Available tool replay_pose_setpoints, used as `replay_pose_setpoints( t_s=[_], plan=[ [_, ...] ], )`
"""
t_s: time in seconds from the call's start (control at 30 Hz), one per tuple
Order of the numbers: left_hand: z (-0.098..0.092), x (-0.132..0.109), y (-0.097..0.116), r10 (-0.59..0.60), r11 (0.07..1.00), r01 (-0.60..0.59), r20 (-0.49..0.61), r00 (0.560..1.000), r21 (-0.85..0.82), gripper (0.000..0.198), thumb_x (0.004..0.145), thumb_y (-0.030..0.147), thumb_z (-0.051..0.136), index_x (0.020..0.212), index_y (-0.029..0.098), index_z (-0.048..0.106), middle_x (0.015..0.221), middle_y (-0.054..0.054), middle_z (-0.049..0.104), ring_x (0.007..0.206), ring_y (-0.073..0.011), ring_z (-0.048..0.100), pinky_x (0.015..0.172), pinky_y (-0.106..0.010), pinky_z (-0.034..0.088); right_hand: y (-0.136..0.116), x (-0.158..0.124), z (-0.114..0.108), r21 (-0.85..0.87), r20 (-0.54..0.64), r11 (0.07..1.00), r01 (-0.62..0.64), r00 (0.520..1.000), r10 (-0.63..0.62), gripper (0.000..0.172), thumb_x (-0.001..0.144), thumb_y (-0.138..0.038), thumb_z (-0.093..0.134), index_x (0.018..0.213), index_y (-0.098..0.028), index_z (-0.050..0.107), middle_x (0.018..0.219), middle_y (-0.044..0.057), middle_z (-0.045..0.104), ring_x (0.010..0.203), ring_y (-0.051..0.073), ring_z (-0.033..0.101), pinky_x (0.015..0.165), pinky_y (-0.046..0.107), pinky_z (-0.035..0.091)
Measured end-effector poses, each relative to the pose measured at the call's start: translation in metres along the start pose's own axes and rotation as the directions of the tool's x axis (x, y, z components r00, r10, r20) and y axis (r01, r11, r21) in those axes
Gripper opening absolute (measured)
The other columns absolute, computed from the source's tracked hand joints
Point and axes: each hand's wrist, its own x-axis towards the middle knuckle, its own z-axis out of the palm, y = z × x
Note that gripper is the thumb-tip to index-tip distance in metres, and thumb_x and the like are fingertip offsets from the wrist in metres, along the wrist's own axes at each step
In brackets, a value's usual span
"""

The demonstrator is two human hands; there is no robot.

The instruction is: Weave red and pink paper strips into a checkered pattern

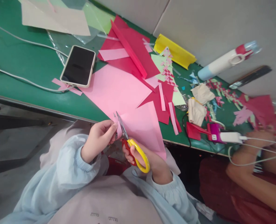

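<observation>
My right hand [138, 154] grips a pair of scissors [140, 155] with one yellow and one red handle loop. The scissor blades are parted and point up and to the left. Between my left thumb and fingers is a narrow pink paper strip [119, 130], lying right at the blades. My left hand [103, 135] is closed on it. Just right of the blades a pink paper sheet [149, 124] slants over the table's front edge, partly behind my right hand. Another pink sheet [119, 88] lies flat beyond it.
A phone [78, 67] lies on the green table [30, 65] at left, with white cables near it. Red paper [138, 46], woven paper strips [168, 71] and a yellow holder [174, 51] are farther back. At right are a bottle [226, 60], a power bank [216, 133] and another person's arms [242, 165].
</observation>
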Motion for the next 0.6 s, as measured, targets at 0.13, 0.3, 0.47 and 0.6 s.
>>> replay_pose_setpoints(
  t_s=[0.13,0.3,0.47,0.6],
  plan=[
    [0.000,0.000,-0.001,-0.004,1.000,0.005,0.010,1.000,-0.017,0.036,0.089,0.032,0.050,0.055,0.019,0.050,0.044,0.003,0.050,0.039,-0.0080,0.044,0.041,-0.019,0.035,-0.004,0.002,0.000,-0.096,0.060,0.993,0.063,0.997,-0.057,0.054,0.084,-0.079,0.033,0.082,-0.025,0.042,0.063,-0.005,0.036,0.052,0.012,0.033,0.051,0.032,0.030],
    [0.000,0.000,-0.002,0.000,1.000,0.000,0.007,1.000,-0.006,0.036,0.090,0.031,0.049,0.056,0.019,0.050,0.044,0.003,0.050,0.040,-0.0079,0.043,0.042,-0.019,0.035,-0.004,0.002,0.000,-0.070,0.055,0.995,0.069,0.996,-0.066,0.051,0.086,-0.076,0.036,0.084,-0.025,0.041,0.064,-0.006,0.036,0.052,0.012,0.034,0.050,0.031,0.030],
    [0.000,0.000,0.000,-0.006,1.000,0.006,0.007,1.000,-0.002,0.035,0.090,0.031,0.049,0.056,0.019,0.050,0.045,0.003,0.050,0.040,-0.0079,0.043,0.042,-0.019,0.035,0.002,0.002,-0.002,0.024,0.035,0.997,0.068,0.997,-0.069,0.044,0.088,-0.069,0.045,0.088,-0.025,0.040,0.066,-0.006,0.038,0.052,0.010,0.035,0.050,0.030,0.030],
    [0.001,0.000,0.001,-0.009,1.000,0.009,0.005,1.000,-0.006,0.036,0.090,0.030,0.049,0.056,0.019,0.049,0.044,0.003,0.050,0.040,-0.0077,0.043,0.042,-0.019,0.035,0.007,0.003,-0.002,0.038,0.040,0.998,0.045,0.998,-0.047,0.044,0.089,-0.068,0.045,0.087,-0.024,0.039,0.064,-0.007,0.038,0.052,0.010,0.036,0.050,0.028,0.031]
  ],
)
